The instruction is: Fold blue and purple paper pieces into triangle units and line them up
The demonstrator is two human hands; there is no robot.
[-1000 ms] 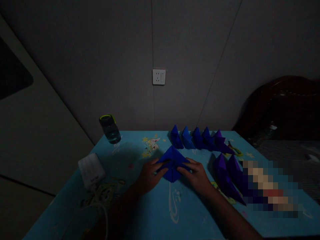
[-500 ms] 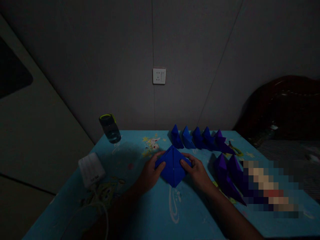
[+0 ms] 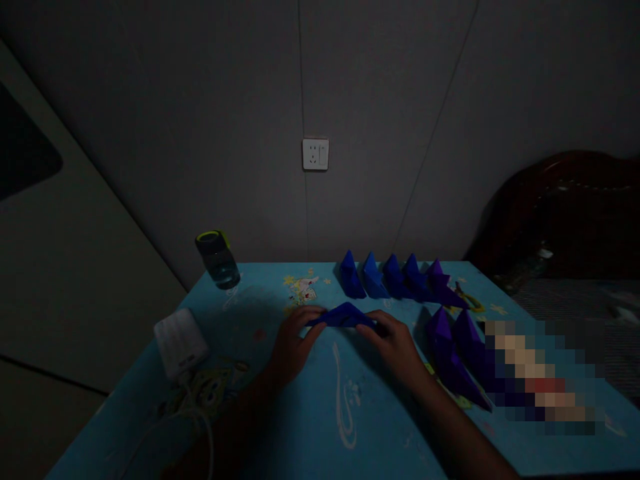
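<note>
A piece of folded blue paper (image 3: 347,315) is held between my two hands above the middle of the table. Seen nearly edge-on, it looks like a low, wide triangle. My left hand (image 3: 296,338) pinches its left corner between thumb and fingers. At the opposite corner, my right hand (image 3: 395,340) grips it the same way. Beyond the hands stands a row of folded paper boats, among them a dark blue boat (image 3: 351,277), a lighter blue boat (image 3: 374,277) and a purple boat (image 3: 443,283). Nearer my right forearm is a larger purple boat (image 3: 453,357) with another beside it.
A water bottle (image 3: 219,260) stands at the back left of the blue patterned tablecloth (image 3: 320,427). In front of it lies a white power bank (image 3: 180,343) with a cable. Scissors (image 3: 470,300) rest behind the purple boats. A blurred-out patch covers something at the right.
The blue paper has gone from an upright diamond facing me to a flatter shape seen nearly edge-on. Both hands still hold its side corners.
</note>
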